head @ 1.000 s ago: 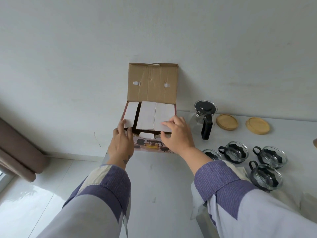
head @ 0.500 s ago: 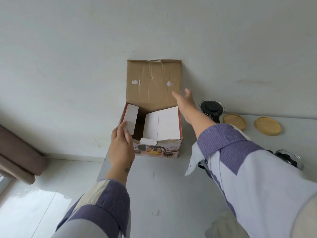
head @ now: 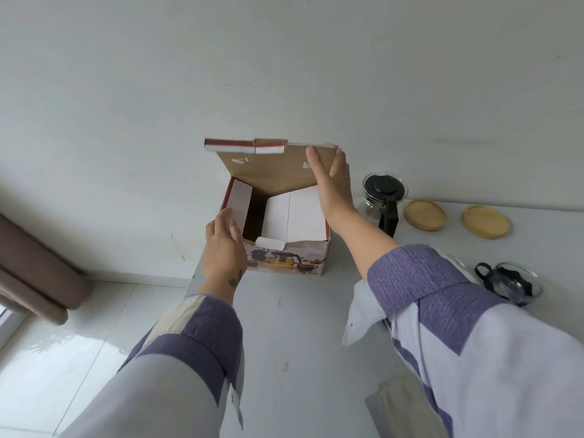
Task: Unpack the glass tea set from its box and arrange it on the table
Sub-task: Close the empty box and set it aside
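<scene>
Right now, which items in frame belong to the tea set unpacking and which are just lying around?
Part of the job:
tea set box, lid gripped by right hand
left hand at the box's left flap
glass teapot
two wooden coasters
glass cup

Lying about:
brown curtain
folded paper at the table's near edge
</scene>
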Motion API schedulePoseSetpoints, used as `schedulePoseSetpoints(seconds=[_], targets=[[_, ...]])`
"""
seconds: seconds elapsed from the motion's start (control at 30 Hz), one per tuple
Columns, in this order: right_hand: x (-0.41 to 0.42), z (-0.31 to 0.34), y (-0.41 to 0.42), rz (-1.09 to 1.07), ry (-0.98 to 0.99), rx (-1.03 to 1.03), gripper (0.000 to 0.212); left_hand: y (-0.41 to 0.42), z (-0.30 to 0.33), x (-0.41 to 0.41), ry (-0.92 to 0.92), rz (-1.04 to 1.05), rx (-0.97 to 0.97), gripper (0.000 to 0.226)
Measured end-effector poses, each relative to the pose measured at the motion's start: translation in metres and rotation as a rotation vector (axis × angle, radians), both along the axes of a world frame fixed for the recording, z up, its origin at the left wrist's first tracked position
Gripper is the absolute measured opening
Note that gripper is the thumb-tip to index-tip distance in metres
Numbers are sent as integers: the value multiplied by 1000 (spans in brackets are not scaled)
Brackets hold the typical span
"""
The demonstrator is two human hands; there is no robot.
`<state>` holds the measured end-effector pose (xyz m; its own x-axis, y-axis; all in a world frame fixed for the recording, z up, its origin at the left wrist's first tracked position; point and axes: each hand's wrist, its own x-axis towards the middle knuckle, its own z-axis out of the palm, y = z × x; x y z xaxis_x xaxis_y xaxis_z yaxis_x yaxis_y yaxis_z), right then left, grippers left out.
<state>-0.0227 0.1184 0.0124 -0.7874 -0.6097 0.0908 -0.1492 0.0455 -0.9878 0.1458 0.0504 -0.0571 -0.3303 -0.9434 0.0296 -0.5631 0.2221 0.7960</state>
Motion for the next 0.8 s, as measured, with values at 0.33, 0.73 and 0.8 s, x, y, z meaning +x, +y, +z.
schedulePoseSetpoints(seconds=[0.33,0.73,0.8], targets=[[13,-48,54,121,350,212,52,-5,4,-2,271,70,293,63],[9,-53,72,215,535,410,49,1,6,2,303,55,152,39],[9,-54,73,222,563,434,49,-1,1,3,226,8,100,42]])
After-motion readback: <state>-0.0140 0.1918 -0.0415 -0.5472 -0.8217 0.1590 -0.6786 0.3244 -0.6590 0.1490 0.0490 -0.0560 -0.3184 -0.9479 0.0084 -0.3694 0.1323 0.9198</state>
